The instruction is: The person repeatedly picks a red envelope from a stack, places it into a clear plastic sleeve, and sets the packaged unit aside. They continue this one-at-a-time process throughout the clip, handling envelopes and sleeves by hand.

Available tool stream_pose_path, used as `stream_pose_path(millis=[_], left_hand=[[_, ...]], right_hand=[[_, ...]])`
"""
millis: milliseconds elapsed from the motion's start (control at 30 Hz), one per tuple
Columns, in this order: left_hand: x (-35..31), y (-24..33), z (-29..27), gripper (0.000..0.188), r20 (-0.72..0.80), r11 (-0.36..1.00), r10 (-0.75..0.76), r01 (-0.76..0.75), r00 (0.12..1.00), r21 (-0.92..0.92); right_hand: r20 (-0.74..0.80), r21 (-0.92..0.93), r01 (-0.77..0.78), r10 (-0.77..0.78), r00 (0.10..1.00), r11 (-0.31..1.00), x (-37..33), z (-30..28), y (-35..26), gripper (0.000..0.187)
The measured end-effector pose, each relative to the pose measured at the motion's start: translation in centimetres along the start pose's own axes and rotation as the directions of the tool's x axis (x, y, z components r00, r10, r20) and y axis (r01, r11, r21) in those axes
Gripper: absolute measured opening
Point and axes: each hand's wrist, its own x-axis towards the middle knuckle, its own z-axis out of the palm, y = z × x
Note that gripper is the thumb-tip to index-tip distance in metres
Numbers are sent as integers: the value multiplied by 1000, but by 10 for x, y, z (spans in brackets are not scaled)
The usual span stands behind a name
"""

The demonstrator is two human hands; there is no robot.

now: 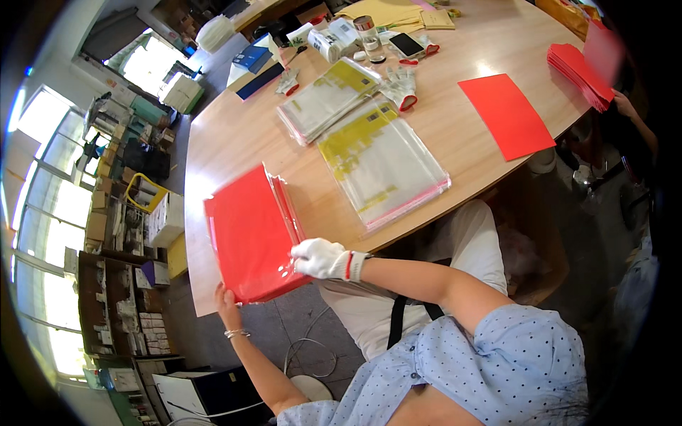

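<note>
A stack of red sheets in clear plastic bags lies at the table's left front edge, its near end reaching over the edge. My bare left hand, with a bracelet at the wrist, grips the stack's near left corner. A white knit glove with a red cuff covers my right hand, whose fingers are closed on the near right edge of the bagged stack, where the plastic glints. To the right lie two piles of clear bags with yellow-green print, a nearer pile and a farther pile.
A single red sheet lies at the right. Beyond it, another person's hand is beside a fanned red stack. Farther back are a loose glove, a phone, a glass jar and a blue box.
</note>
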Motion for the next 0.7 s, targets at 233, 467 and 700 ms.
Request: stream_pose_path(millis=[233, 467, 700], left_hand=[[17, 76, 49, 53, 84, 786, 153, -173, 985, 594], [22, 81, 103, 52, 315, 740, -58, -171, 947, 650], [14, 79, 98, 52, -49, 735, 220, -133, 974, 665]], right_hand=[[11, -306, -80, 87, 996, 949, 5, 5, -5, 27], [-303, 623, 19, 219, 928, 782, -78, -60, 55, 24], [-963, 149, 131, 173, -205, 980, -275, -299, 163, 32]])
